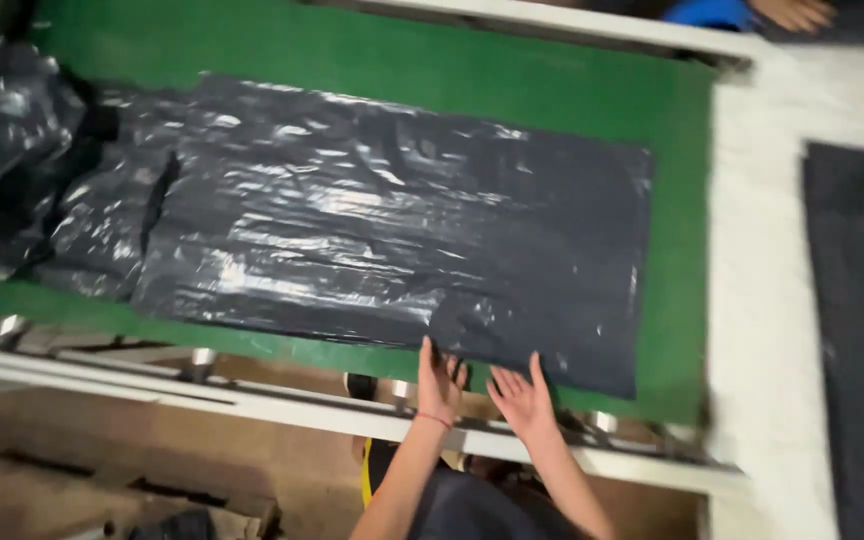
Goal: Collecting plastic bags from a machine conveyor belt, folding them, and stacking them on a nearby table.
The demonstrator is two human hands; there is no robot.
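The left hand and right hand are lying flat on the near edge of a black plastic sheet, fingers spread open and gripping nothing. The sheet is stretching away beyond the fingertips across the green worktop. This looks like a smoothing step; the next move probably calls for even palm pressure sliding outward. To the right of the fingers, the sheet's edge is stopping short of a white border, leaving green margin. Crumpled plastic is bunching far left.
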